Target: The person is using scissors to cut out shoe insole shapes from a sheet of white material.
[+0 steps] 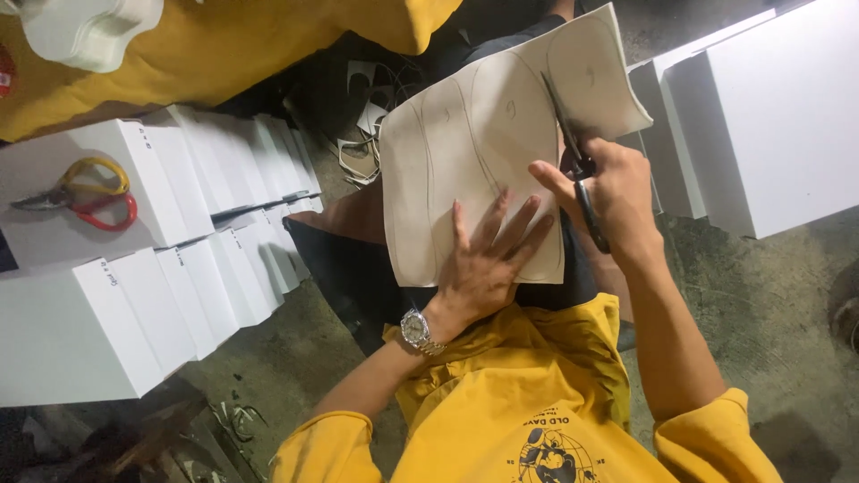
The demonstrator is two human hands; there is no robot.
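Sitting low on the floor (761, 304), with a pale sheet (483, 152) resting across the lap. Faint curved lines drawn on the sheet, likely there to show where to cut.

Left hand (488, 259) flat on the near part of the sheet, fingers spread wide, probably to keep it from sliding or flopping. A silver watch (419, 329) just behind that hand, on the wrist.

Right hand (617, 192) at the right edge of the sheet, closed around the handles of black scissors (573, 152). Blades pointing up and away along one drawn line, already partway into the sheet.

Left of the sheet, rows of white boxes (179, 250) stacked close together. On top of one box, well apart from the sheet, red and yellow snips (85, 192), lying unused. Right of the sheet, more big white boxes (769, 116). Beyond the sheet's far edge, small cut scraps (362, 148) on the floor, seemingly dropped where they fell.
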